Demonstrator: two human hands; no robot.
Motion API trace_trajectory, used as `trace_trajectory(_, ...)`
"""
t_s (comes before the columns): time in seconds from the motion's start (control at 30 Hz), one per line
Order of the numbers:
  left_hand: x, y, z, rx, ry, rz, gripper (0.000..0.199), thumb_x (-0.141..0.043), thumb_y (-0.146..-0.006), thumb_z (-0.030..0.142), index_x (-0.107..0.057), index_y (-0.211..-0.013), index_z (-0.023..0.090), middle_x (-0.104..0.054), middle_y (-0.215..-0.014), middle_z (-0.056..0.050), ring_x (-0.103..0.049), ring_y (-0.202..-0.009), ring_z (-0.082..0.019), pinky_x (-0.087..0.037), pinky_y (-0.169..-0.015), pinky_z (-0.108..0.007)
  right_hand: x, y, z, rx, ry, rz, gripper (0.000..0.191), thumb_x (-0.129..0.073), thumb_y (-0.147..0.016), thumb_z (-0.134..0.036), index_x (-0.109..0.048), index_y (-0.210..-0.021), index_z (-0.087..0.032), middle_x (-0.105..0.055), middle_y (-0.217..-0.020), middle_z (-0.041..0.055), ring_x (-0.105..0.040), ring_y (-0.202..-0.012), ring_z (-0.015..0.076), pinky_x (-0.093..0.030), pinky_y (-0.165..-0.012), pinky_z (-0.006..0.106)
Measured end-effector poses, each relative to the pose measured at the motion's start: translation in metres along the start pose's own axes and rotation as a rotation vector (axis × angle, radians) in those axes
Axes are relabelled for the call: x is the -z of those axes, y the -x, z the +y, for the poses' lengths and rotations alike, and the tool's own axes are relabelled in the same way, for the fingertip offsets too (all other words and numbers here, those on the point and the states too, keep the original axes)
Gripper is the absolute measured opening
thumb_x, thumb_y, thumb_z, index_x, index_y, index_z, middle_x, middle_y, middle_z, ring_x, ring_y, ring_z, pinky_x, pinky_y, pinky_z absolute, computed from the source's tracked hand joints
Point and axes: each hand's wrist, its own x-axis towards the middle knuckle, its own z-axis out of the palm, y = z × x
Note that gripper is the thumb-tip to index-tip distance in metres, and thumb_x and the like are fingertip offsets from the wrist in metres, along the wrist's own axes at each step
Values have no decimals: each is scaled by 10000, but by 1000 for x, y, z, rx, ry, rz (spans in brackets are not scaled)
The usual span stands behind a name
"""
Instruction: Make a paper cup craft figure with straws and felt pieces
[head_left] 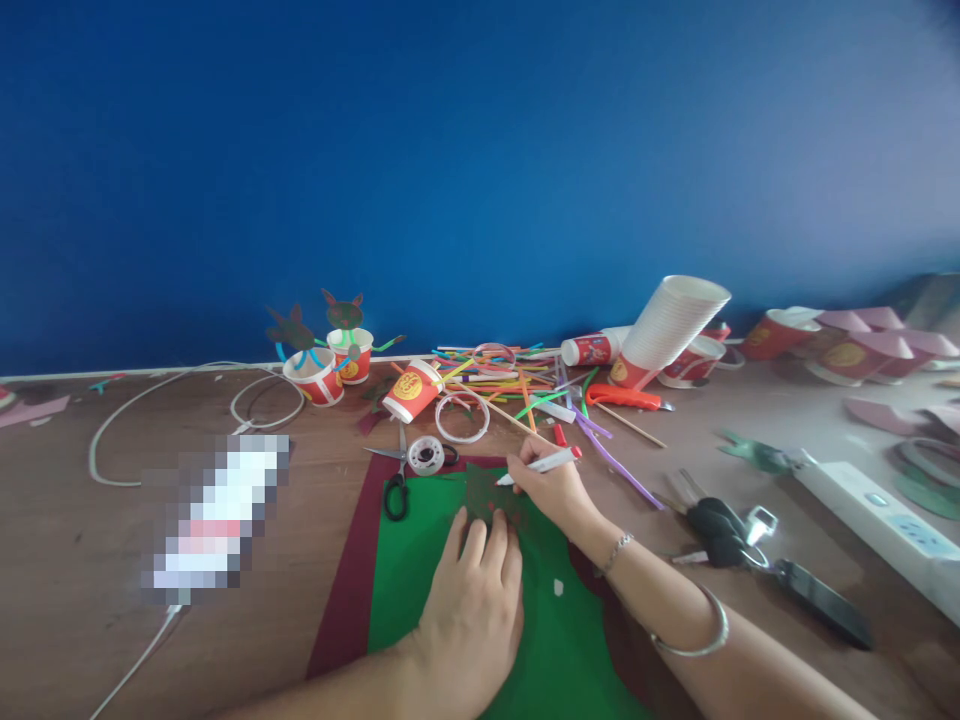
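Observation:
My right hand point(551, 490) grips a white marker point(553, 461) with a red end, its tip at a small dark piece of paper point(487, 486). Fingers stretched out, my left hand point(480, 585) lies flat with its fingertips on the lower edge of that dark piece. Beneath both is a green sheet point(409, 570), on top of a maroon sheet point(346, 590). Black-handled scissors point(396, 495) rest at the green sheet's upper left corner, beside a roll of tape point(426, 455). A red marker cap point(560, 435) lies just beyond my right hand.
Colourful pipe cleaners point(517, 385), a tilted stack of paper cups point(667, 325) and an orange cutter point(626, 397) lie toward the blue wall. Cups with dark paper animal heads point(345, 315) stand back left. Keys point(724, 530) and a power strip point(885, 520) are right; a blurred-out phone point(225, 515) is left.

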Motion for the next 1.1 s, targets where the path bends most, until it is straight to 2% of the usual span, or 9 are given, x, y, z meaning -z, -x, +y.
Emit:
trace_trajectory(0.57,0,-1,0,-11,-5,1,454,-387,-908,312,-536,-1261,70,-564,-1288,-152,-495,-1108,-277,-300,-1026,-463,0,1,-3,-26,23,4,254,-544,-717,-257,-370,-534,-227,-501,-446,-46,-453,-423,106,-343,-431,219)
trace_trajectory(1.1,-1,1,0,-8,-3,15,458,-401,-900,317,-537,-1261,70,-559,-1295,-150,-485,-1123,-282,-295,-1030,-464,0,1,-3,-60,-7,-47,236,-538,-702,-232,-378,-528,-226,-493,-431,-52,-501,-426,114,-371,-439,214)
